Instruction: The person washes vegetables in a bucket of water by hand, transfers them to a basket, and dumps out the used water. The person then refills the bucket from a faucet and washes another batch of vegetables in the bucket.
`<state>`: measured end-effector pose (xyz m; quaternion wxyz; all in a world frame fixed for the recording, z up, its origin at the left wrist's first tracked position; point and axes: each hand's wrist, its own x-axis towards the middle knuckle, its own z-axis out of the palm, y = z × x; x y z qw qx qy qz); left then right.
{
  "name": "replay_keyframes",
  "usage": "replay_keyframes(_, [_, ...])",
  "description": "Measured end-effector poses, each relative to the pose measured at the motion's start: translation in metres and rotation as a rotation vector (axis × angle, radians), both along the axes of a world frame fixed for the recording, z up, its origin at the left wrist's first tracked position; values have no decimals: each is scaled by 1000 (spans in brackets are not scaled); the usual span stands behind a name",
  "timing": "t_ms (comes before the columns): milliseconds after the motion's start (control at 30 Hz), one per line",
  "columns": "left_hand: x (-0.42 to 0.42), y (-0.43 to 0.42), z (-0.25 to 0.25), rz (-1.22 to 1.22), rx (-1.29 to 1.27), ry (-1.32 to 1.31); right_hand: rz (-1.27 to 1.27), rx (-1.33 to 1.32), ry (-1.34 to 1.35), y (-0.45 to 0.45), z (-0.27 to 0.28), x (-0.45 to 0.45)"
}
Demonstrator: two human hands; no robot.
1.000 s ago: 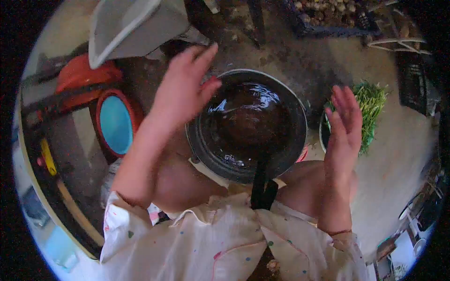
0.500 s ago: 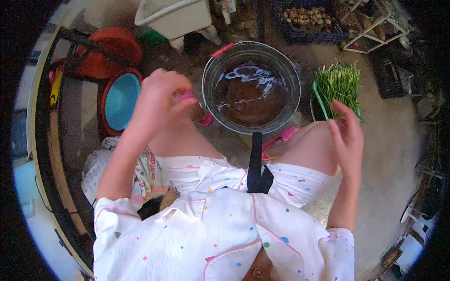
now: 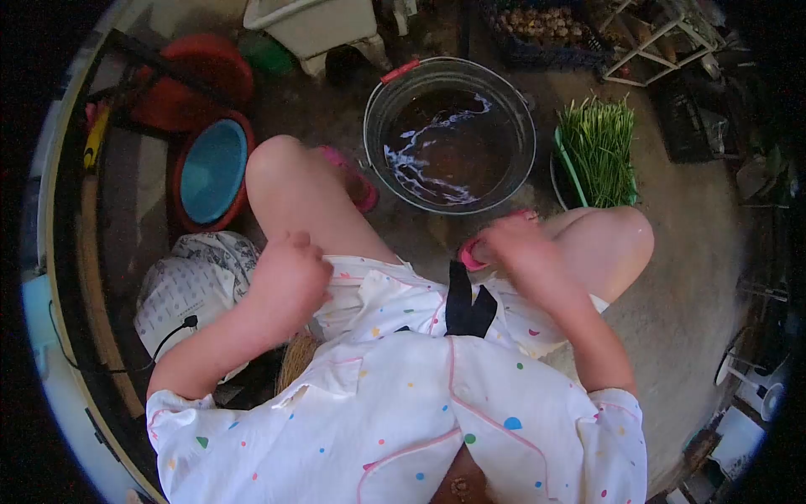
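My left hand [image 3: 294, 273] is over my left thigh, beside the hem of my white dotted shorts [image 3: 369, 290]. Its fingers are curled in, and whatever may be inside them is hidden. Smeared by motion, my right hand [image 3: 519, 242] is above my right leg, close to a pink shoe [image 3: 473, 254]; its fingers cannot be made out clearly. A black strap [image 3: 462, 307] hangs at my waist between the hands. Beyond my knees stands a metal bucket [image 3: 525, 172] with dark liquid [image 3: 457, 151] in it and a red grip on its handle.
Green cut stalks [image 3: 596, 151] stand in a container right of the bucket. Left are a blue basin [image 3: 214, 172] and a red basin [image 3: 193, 80]. A white tub [image 3: 315, 29], a blue crate [image 3: 546, 55] and a white rack [image 3: 663, 50] line the back. A printed bag [image 3: 189, 286] lies by my left arm.
My left hand has come down and back from above my left knee to my thigh. My right hand has swung left and inward from beside my right knee.
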<state>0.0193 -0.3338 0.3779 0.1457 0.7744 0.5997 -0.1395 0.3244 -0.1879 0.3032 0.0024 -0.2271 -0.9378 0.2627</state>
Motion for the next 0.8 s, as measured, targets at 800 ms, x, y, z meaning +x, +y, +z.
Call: replay_keyframes(800, [87,158,7,38,13,-974,-1148,-150,672,45,96,166])
